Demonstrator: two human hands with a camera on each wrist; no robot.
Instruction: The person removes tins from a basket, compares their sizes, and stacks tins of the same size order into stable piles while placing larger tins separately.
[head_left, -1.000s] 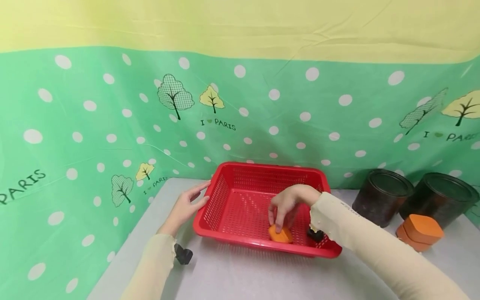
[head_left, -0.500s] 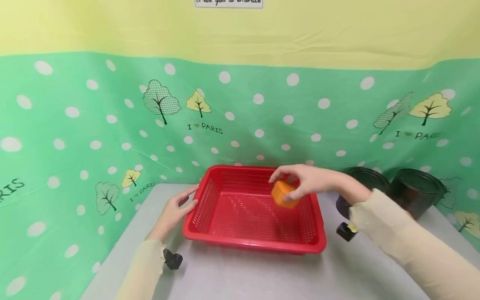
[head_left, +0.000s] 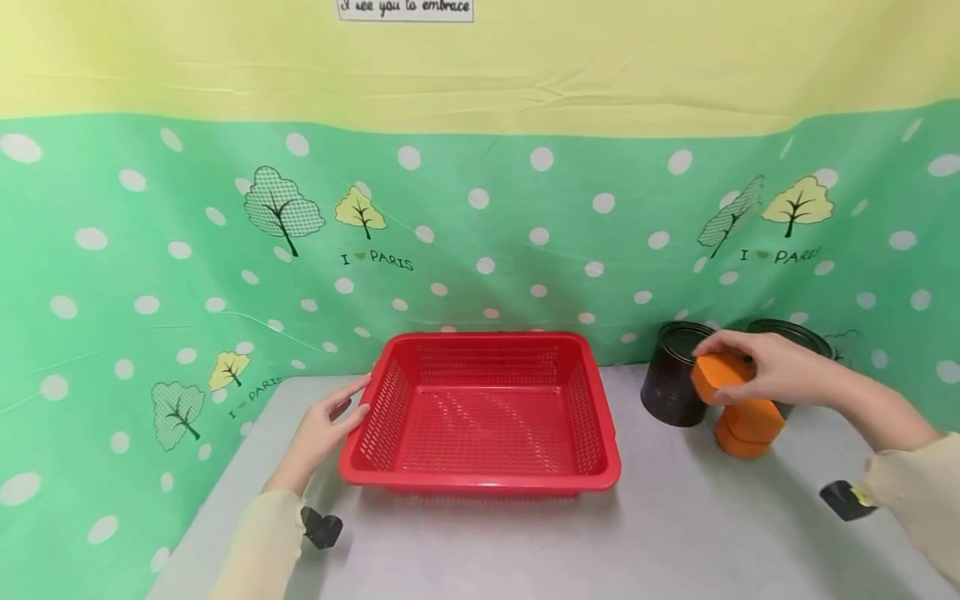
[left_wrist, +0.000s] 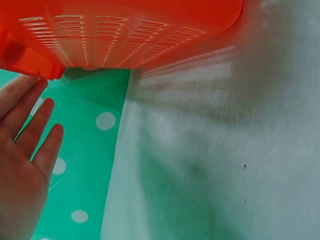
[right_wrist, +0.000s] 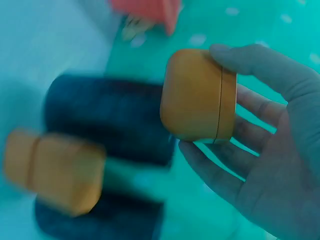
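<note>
My right hand pinches a small orange lidded box with rounded corners, thumb on one side and fingers on the other. In the right wrist view, a thin seam runs round this box. It hangs just above a second orange box that stands on the table and shows a seam too. On the left, my left hand rests against the left rim of a red perforated basket. The left wrist view shows its fingers nearly straight, fingertips at the basket's edge.
Two dark lidded cans, a nearer one and another partly behind my right hand, stand at the back right. A green and yellow printed cloth hangs behind the grey-white table.
My right hand has lifted the orange box from inside the basket and carried it right, over to the second box. My left hand stays at the rim. The head view has turned right.
</note>
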